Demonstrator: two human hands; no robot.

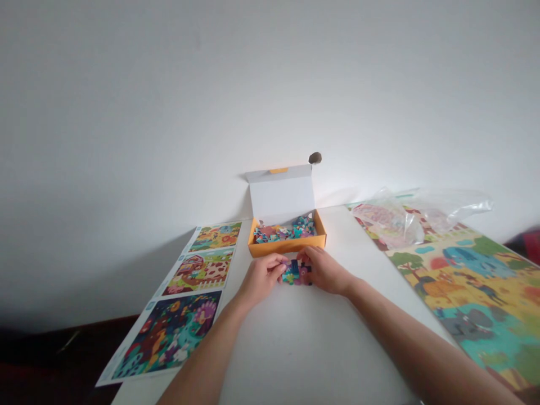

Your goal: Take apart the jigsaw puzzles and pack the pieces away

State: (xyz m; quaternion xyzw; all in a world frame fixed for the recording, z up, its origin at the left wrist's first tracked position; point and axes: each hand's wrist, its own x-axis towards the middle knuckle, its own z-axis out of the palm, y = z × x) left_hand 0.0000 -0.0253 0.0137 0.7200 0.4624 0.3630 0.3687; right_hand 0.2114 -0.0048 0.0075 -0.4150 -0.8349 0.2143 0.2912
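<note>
Holding: the left hand [260, 278] is pinching the nearer edge of a small patch of joined puzzle pieces [296, 273], with thumb and fingertips closing on it.
Right hand [324, 270]: it is curling its fingers over the patch's other edge. The knuckles are covering the contact, so I cannot tell whether it is gripping or only pressing.
Patch: it is lying flat on the white table [304, 349] between the two hands. Only its middle is showing, in teal, pink and dark, and the picture on it is too small to read.
Orange box [287, 246]: it is sitting just beyond the fingertips, with its lid [282, 194] standing open against the wall. Loose pieces [284, 229] are heaping inside, and the near wall is hiding the lower ones.
Picture sheet [185, 292]: it is lying out past the left hand and showing three printed scenes, the details blurring.
Large farm picture [472, 281]: it is spreading out past the right hand, and the frame is cutting off its near and far-right parts.
Plastic bag [405, 216]: it is crumpling on the far end of that picture, beyond the right hand, with its pinkish contents blurring.
Forearms: both are running out of view at the bottom.
</note>
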